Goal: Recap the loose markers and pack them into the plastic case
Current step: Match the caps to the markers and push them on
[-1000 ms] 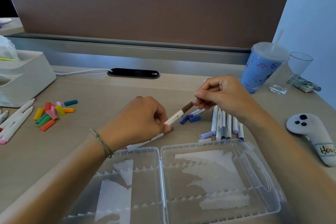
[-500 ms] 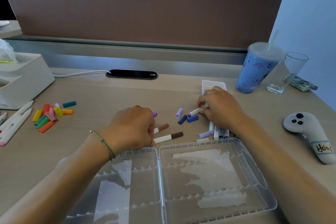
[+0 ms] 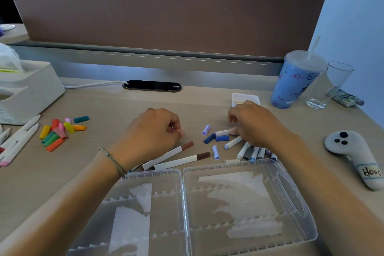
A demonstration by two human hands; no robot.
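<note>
Hands work low over the worktop (image 3: 108, 110), just beyond an open clear plastic case (image 3: 249, 210) that lies flat at the near edge, its two halves side by side and holding no markers. The left hand (image 3: 151, 133) has its fingers curled in, with a small sliver of something showing at the fingertips; whether it pinches a cap I cannot tell. The right hand (image 3: 255, 124) rests among the blue and purple markers, its fingers curled around the end of a white marker with a pale tip (image 3: 223, 132).

Two capped brown markers (image 3: 178, 157) lie side by side between the left hand and the case, brown caps pointing right. Near the right hand four loose caps lie apart: a lilac cap (image 3: 206, 130), a dark blue cap (image 3: 209, 138), a mid-blue cap (image 3: 222, 138) and a pale lavender cap (image 3: 216, 152). A bunch of blue, grey and purple markers (image 3: 254, 153) lies partly under the right wrist, too overlapped to count.

At far left a heap of roughly ten bright caps (image 3: 60, 131) in orange, yellow, green, red, pink and teal sits beside three or so white markers (image 3: 19, 137). A white tissue box (image 3: 27, 91) stands behind them. At far right stand one blue lidded tumbler with a straw (image 3: 295, 83) and one clear drinking glass (image 3: 328, 85), with a white controller-shaped plush (image 3: 357, 154) nearer.
</note>
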